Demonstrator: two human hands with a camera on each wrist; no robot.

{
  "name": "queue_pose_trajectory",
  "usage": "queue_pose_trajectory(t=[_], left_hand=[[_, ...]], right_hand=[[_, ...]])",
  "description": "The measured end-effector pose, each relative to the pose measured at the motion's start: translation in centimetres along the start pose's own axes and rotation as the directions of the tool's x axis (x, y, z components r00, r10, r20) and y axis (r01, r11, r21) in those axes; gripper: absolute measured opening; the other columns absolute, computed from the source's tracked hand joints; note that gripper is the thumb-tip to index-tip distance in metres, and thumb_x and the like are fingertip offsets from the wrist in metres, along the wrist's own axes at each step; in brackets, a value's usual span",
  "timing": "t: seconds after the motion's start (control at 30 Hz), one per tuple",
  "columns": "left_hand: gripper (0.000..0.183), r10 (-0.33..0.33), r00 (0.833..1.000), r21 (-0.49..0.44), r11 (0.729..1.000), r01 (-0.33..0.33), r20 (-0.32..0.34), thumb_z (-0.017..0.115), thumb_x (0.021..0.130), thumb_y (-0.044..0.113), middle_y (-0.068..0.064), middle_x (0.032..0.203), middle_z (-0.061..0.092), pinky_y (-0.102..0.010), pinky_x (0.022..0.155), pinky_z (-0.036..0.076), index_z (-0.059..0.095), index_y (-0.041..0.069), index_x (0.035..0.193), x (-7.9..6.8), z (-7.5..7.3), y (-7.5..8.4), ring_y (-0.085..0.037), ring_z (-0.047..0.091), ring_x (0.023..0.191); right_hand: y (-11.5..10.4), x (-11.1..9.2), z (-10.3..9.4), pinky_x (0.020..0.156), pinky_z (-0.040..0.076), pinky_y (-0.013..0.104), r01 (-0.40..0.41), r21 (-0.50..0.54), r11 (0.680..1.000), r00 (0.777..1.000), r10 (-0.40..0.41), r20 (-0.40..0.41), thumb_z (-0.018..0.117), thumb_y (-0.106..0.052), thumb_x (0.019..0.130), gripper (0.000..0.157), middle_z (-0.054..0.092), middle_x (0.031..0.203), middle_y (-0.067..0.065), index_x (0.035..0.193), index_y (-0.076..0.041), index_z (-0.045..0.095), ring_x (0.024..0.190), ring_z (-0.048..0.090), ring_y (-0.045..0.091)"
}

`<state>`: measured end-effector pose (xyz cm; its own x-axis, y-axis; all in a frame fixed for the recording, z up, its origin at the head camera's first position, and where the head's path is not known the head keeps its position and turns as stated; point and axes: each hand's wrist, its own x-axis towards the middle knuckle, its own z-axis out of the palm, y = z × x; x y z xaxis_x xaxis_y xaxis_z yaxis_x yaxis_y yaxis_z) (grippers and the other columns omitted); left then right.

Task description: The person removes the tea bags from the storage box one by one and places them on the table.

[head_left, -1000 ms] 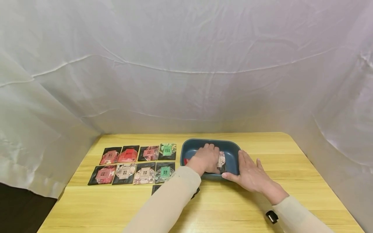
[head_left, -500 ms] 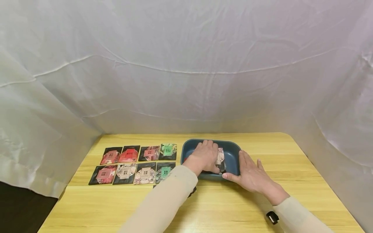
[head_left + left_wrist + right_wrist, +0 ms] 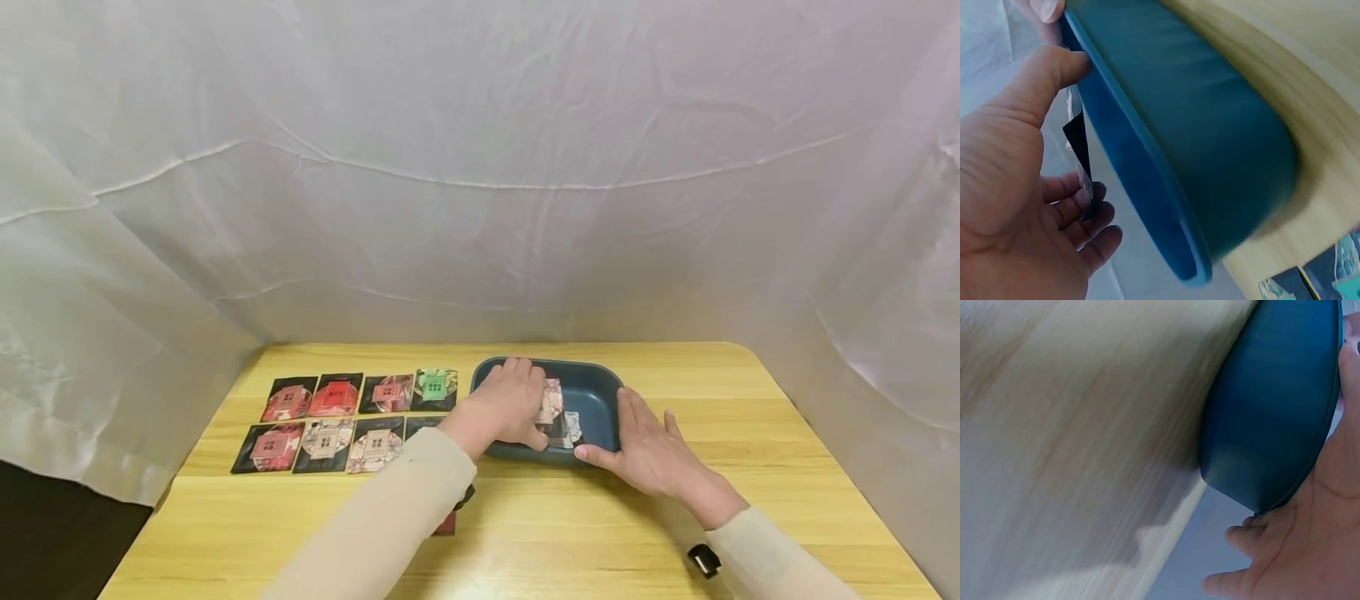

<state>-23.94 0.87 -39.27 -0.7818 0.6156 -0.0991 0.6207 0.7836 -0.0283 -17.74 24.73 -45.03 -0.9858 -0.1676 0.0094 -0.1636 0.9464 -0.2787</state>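
My left hand [image 3: 506, 404] reaches over the left part of a dark blue plastic tub [image 3: 600, 400]. It holds a flat black sachet with a pinkish floral print [image 3: 553, 398]. In the left wrist view this sachet [image 3: 1077, 137] stands edge-on between the thumb and the curled fingers, beside the tub's rim. Another sachet with a pale bluish print [image 3: 573, 427] lies in the tub, partly covered. My right hand [image 3: 652, 450] rests against the tub's right end, its fingers straight along the wall and its thumb at the front rim.
Left of the tub, flat sachets lie in two rows on the wooden table [image 3: 600, 533], among them a red one [image 3: 334, 395] and a green one [image 3: 435, 387]. A dark red sachet [image 3: 447, 524] shows beside the left sleeve. White cloth [image 3: 480, 208] hangs behind the table.
My left hand has moved left across the tub with the pinkish sachet, uncovering the pale bluish one. The dark red sachet has come into sight by the sleeve. My right hand stays put.
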Motion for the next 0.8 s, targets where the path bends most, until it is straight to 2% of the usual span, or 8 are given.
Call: queue_pose_trajectory(t=[0.2, 0.47, 0.57, 0.67, 0.8], left_hand=[[0.094, 0.001, 1.0, -0.014, 1.0, -0.001, -0.013, 0.081, 0.082, 0.064, -0.009, 0.137, 0.055, -0.043, 0.117, 0.042, 0.049, 0.004, 0.147, -1.8, -0.3, -1.2, -0.027, 0.05, 0.127], [0.08, 0.009, 1.0, -0.098, 0.995, -0.01, -0.016, 0.085, 0.08, 0.061, -0.001, 0.112, 0.051, -0.038, 0.102, 0.047, 0.053, 0.008, 0.131, -4.5, -1.1, -2.9, -0.02, 0.047, 0.106], [0.076, -0.004, 1.0, -0.149, 0.989, 0.0, -0.029, 0.087, 0.079, 0.058, -0.002, 0.113, 0.051, -0.041, 0.106, 0.047, 0.053, 0.009, 0.127, -5.6, -1.3, -3.9, -0.021, 0.047, 0.109], [0.081, -0.028, 0.998, -0.177, 0.984, 0.02, -0.048, 0.088, 0.078, 0.055, -0.005, 0.118, 0.054, -0.044, 0.111, 0.046, 0.053, 0.005, 0.132, -7.0, -1.5, -5.2, -0.024, 0.049, 0.114], [0.08, -0.057, 0.995, -0.173, 0.984, 0.042, -0.078, 0.089, 0.076, 0.056, -0.003, 0.109, 0.053, -0.04, 0.097, 0.049, 0.055, 0.004, 0.128, -9.0, -1.3, -7.3, -0.023, 0.049, 0.105]], right_hand=[[0.1, 0.0, 0.1, 0.116, 0.016, 0.083, 0.002, -0.004, 1.0, 1.0, -0.003, -0.004, 0.056, -0.084, 0.088, 0.13, 0.022, 0.167, 0.038, 0.16, 0.016, 0.015, 0.153, 0.027, 0.055], [0.1, 0.1, -0.1, 0.117, 0.014, 0.083, 0.003, -0.006, 1.0, 1.0, -0.003, 0.007, 0.056, -0.084, 0.089, 0.13, 0.019, 0.168, 0.037, 0.161, 0.016, 0.014, 0.154, 0.025, 0.055], [0.2, 0.1, -0.2, 0.118, 0.013, 0.082, 0.001, -0.006, 1.0, 1.0, 0.0, 0.011, 0.055, -0.085, 0.088, 0.132, 0.018, 0.168, 0.037, 0.161, 0.016, 0.013, 0.155, 0.023, 0.055], [0.2, 0.1, -0.2, 0.118, 0.012, 0.081, 0.001, -0.002, 1.0, 1.0, -0.001, 0.013, 0.055, -0.086, 0.088, 0.132, 0.018, 0.168, 0.037, 0.161, 0.016, 0.013, 0.155, 0.022, 0.055], [0.2, 0.1, -0.1, 0.119, 0.012, 0.08, 0.003, -0.004, 1.0, 1.0, -0.003, 0.016, 0.054, -0.087, 0.087, 0.133, 0.018, 0.169, 0.037, 0.161, 0.016, 0.013, 0.156, 0.02, 0.054]])
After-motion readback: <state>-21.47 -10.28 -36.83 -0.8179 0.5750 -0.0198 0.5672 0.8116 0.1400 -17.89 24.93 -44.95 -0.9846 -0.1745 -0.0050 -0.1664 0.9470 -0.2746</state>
